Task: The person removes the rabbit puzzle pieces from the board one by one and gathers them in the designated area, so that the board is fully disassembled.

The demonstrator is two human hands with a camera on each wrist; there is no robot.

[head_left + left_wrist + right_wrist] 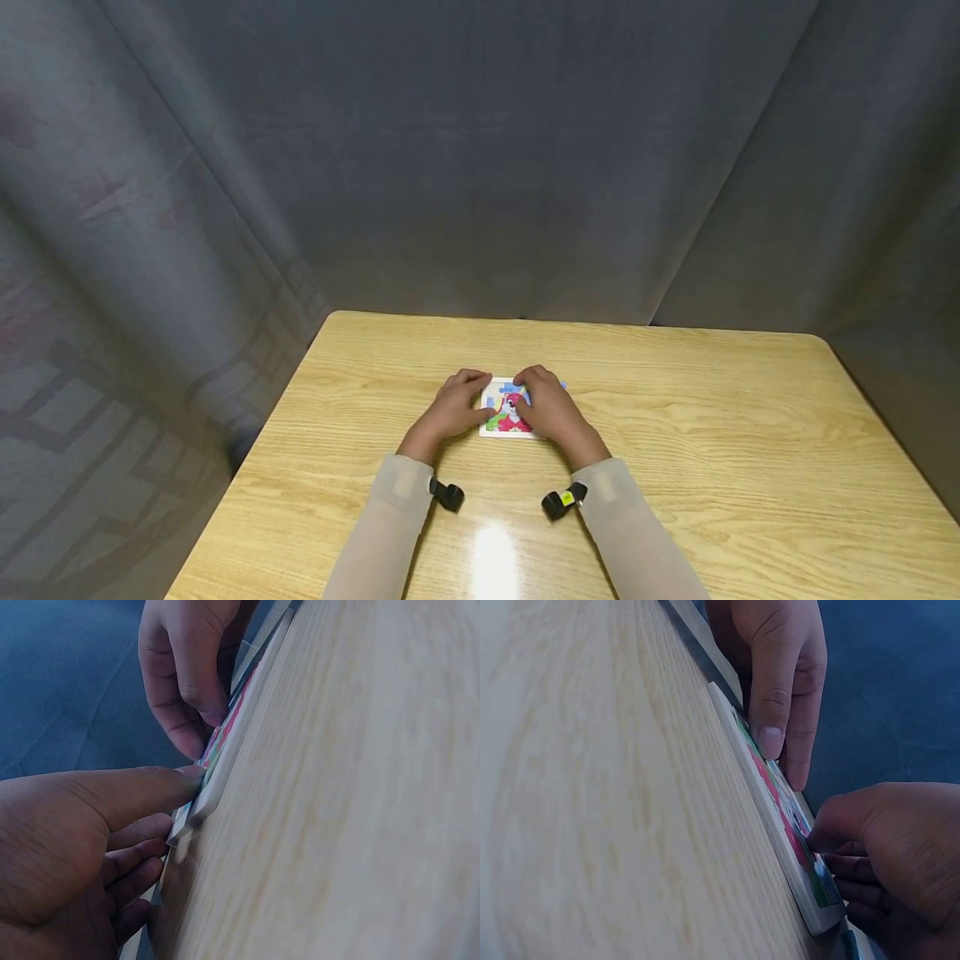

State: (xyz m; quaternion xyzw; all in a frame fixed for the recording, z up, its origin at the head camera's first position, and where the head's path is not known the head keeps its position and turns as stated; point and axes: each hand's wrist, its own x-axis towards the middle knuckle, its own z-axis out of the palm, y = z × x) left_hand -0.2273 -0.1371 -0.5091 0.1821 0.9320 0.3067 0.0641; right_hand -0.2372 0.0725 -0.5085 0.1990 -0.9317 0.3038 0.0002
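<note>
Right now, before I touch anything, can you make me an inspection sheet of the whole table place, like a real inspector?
Surface: pale wood table, with a bright shiny patch near the front.
Job's things: a white-edged picture puzzle with a pink-red character, lying on the table.
Clutter: a blue bit peeks out past the right hand; can't tell what it is.
Hands: the left hand touches the puzzle's left side; the right hand touches its picture, maybe pinching, can't tell.
Cables: nothing seen.
Surroundings: dark grey curtains behind the table.
</note>
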